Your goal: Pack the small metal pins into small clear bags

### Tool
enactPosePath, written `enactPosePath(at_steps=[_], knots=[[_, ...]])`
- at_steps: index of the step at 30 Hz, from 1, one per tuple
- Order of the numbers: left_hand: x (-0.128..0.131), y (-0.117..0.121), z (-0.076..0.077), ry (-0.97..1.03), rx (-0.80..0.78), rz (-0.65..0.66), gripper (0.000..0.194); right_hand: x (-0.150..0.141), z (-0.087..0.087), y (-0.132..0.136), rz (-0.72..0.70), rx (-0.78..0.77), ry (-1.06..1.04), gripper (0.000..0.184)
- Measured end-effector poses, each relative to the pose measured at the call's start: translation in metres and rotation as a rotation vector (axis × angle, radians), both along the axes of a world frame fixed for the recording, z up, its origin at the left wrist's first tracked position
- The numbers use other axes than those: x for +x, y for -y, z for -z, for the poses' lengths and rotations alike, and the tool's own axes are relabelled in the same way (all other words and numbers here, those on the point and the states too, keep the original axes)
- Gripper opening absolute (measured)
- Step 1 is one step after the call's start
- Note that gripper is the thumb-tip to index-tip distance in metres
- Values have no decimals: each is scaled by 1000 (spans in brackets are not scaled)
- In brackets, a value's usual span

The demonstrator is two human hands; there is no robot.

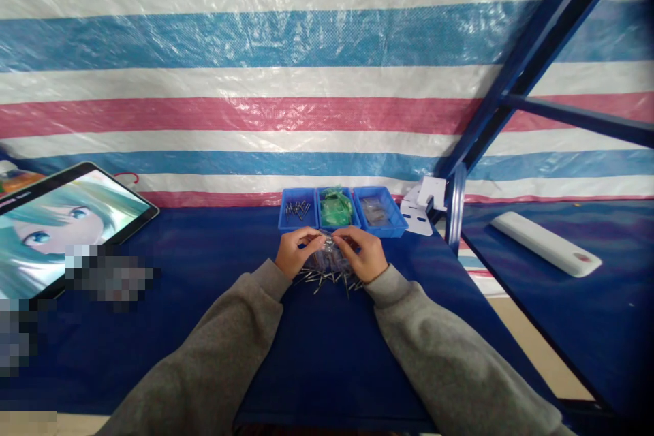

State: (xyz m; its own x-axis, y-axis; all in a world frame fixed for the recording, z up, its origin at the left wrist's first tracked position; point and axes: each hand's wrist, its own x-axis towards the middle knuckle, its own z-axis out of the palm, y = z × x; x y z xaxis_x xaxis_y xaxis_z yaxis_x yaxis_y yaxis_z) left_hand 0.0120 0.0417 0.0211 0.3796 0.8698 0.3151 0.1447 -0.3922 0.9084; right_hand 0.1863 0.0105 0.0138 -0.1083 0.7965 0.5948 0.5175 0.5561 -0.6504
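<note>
- Navy-covered counter (327,361) runs under everything; grey sweatshirt sleeves (214,347) reach across it.
- Left hand (297,252) and right hand (362,253): each grip is pinched closed on a small clear plastic bag (328,252), fingertips nearly meeting above it.
- Loose metal pins (327,279) lie in a heap just below the bag, touching the wrists' edge.
- Beyond the hands, three blue trays (336,225) stand side by side: pins in the left, a green bag (336,208) in the middle, a clear packet (375,211) in the right.
- White bracket (419,208) lies just beside them; a tablet (71,221) sits far left.
</note>
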Motion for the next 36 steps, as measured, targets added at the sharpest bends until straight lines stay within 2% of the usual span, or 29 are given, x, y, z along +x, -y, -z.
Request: enactPosePath(at_steps=[4,11,15,18,21,24,27,30,33,36], knots=[[-1,2,-2,-41,0,-2,25,-1,-1,2,12,13,-4,18],[1,-1,-10,103,-182,-37,31,0,-5,5,-53,63,38,32],[3,-1,-8,115,-260,-12,37,0,-1,2,-10,94,65,24],[1,-2,-8,108,-207,-88,41,-1,-2,1,25,133,49,17],[-1,-2,-8,145,-55,-161,31,-2,-5,1,35,115,12,15],[-1,0,-8,60,55,-90,32,-2,-5,1,60,65,-27,16],[-1,2,-7,-56,73,-27,25,-2,-4,2,71,17,-48,17],[-1,2,-8,-52,4,-9,32,-2,-5,3,44,1,-63,21],[-2,1,-10,-4,-86,-3,37,-1,-7,4,-4,37,-51,33],[-1,2,-12,13,-133,25,40,-2,-7,4,-22,90,10,28]])
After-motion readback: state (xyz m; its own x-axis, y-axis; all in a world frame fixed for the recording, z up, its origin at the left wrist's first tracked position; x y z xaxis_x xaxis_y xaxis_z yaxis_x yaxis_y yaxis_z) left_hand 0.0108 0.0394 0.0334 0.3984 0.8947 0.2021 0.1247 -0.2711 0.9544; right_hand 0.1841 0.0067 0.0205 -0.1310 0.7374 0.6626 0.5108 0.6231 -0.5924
